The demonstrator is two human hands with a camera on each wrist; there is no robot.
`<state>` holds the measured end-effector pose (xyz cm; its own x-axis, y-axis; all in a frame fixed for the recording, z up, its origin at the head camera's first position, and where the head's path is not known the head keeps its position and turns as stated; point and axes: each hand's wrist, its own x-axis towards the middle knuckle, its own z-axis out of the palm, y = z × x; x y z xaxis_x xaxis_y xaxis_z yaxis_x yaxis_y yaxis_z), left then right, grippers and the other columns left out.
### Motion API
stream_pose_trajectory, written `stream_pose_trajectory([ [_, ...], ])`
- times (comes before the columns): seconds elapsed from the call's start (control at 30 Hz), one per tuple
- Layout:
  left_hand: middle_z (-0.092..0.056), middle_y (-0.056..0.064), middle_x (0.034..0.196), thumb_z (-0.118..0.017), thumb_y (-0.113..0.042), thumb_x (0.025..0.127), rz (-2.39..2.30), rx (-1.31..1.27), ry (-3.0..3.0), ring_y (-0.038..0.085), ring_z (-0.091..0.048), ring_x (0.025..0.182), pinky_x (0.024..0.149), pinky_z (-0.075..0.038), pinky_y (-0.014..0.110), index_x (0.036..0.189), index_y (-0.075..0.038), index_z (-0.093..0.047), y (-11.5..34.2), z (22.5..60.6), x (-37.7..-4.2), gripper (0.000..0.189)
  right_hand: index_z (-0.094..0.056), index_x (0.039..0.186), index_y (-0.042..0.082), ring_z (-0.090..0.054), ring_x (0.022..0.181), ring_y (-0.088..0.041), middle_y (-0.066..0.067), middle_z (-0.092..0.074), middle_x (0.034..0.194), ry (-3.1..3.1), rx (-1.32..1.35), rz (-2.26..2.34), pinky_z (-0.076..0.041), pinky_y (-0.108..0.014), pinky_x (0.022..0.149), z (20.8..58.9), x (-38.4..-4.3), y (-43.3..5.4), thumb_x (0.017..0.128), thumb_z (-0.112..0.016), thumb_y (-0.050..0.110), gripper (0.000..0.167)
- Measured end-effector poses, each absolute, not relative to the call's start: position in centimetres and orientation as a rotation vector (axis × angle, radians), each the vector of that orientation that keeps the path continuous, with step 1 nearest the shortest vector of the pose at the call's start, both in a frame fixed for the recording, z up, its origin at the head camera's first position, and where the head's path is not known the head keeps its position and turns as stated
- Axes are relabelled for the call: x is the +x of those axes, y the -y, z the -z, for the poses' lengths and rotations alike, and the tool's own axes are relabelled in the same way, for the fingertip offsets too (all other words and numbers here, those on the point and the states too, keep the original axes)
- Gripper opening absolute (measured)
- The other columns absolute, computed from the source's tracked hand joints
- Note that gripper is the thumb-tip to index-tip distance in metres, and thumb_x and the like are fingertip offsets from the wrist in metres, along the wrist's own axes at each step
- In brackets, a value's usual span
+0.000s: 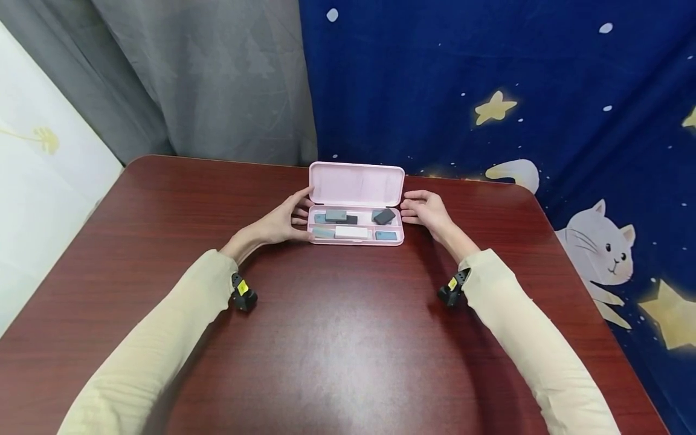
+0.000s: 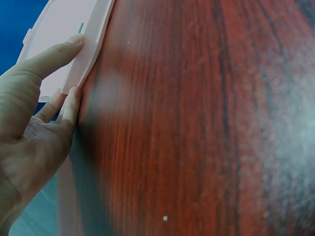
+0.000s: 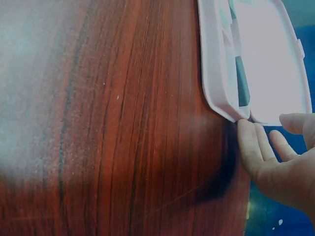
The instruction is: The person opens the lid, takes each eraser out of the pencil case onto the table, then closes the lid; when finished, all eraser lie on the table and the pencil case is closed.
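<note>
A pink pencil case (image 1: 356,243) lies on the table, its lid (image 1: 356,184) raised at the back. Small blocks fill parts of its compartments: a grey one (image 1: 336,215), a dark one (image 1: 384,216), a blue one (image 1: 386,235) and a long white one (image 1: 351,232). My left hand (image 1: 280,222) holds the case's left end, thumb at the front corner and fingers along the end and lid edge. At the right end, my right hand (image 1: 426,211) has its fingers extended, the fingertips (image 3: 243,125) touching or very close to the corner.
The dark red wooden table (image 1: 337,338) extends around the case. Behind it hang a grey curtain (image 1: 234,78) and a blue curtain (image 1: 408,78) with stars and a cat. A black wrist camera (image 1: 243,294) sits on the left wrist, another (image 1: 452,290) on the right.
</note>
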<state>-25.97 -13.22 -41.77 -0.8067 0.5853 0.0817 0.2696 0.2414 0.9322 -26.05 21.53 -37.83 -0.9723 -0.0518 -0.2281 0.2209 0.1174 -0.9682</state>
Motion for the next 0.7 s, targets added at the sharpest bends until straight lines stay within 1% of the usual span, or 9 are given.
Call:
stream_pose_trajectory([
  [0.1,-0.033,0.024,0.135,-0.08,0.007,0.072,-1.587,0.797,-2.243,0.038,-0.042,0.116,0.101,-0.039,0.052,0.155,-0.008,-0.01,13.4,41.7,-26.0,0.109,-0.049,0.13,-0.013,-0.067,0.079,-0.019,-0.03,-0.059,0.109,-2.2,0.093,1.95,-0.052,-0.042,0.086,37.5,-25.7,-21.0,0.096,-0.051,-0.003,0.035],
  [0.27,-0.033,0.025,0.135,-0.08,0.008,0.073,-1.596,0.804,-2.239,0.038,-0.042,0.115,0.101,-0.038,0.052,0.154,-0.006,-0.009,13.4,41.5,-25.7,0.109,-0.053,0.126,-0.015,-0.067,0.075,-0.02,-0.032,-0.061,0.107,-2.205,-0.024,1.893,-0.053,-0.042,0.084,36.9,-25.1,-19.6,0.095,-0.055,-0.003,0.033],
  [0.37,-0.033,0.025,0.135,-0.08,0.008,0.072,-1.604,0.803,-2.233,0.038,-0.042,0.115,0.101,-0.039,0.052,0.154,-0.005,-0.01,13.3,41.5,-25.7,0.108,-0.056,0.123,-0.015,-0.068,0.076,-0.021,-0.032,-0.063,0.107,-2.208,-0.062,1.827,-0.054,-0.041,0.082,36.7,-24.8,-18.7,0.095,-0.058,-0.001,0.032],
  [0.5,-0.032,0.025,0.135,-0.08,0.008,0.073,-1.596,0.801,-2.236,0.038,-0.042,0.115,0.101,-0.039,0.052,0.154,-0.005,-0.009,13.3,41.5,-25.6,0.108,-0.058,0.12,-0.015,-0.069,0.083,-0.029,-0.033,-0.063,0.107,-2.216,-0.134,1.728,-0.053,-0.044,0.084,36.8,-24.4,-17.3,0.093,-0.06,-0.001,0.03],
  [0.6,-0.032,0.025,0.135,-0.08,0.006,0.073,-1.579,0.802,-2.247,0.038,-0.042,0.115,0.102,-0.039,0.052,0.154,-0.006,-0.009,13.3,41.5,-25.7,0.108,-0.062,0.117,-0.013,-0.068,0.087,-0.033,-0.03,-0.064,0.106,-2.272,-0.206,1.629,-0.053,-0.044,0.085,36.8,-24.0,-16.3,0.092,-0.062,0.001,0.028],
  [0.7,-0.033,0.024,0.135,-0.08,0.005,0.074,-1.561,0.805,-2.262,0.037,-0.042,0.115,0.101,-0.04,0.051,0.154,-0.006,-0.01,13.2,41.5,-25.7,0.108,-0.067,0.111,-0.009,-0.067,0.084,-0.031,-0.023,-0.068,0.103,-2.39,-0.3,1.483,-0.055,-0.039,0.082,36.7,-23.7,-15.5,0.092,-0.064,0.003,0.024],
])
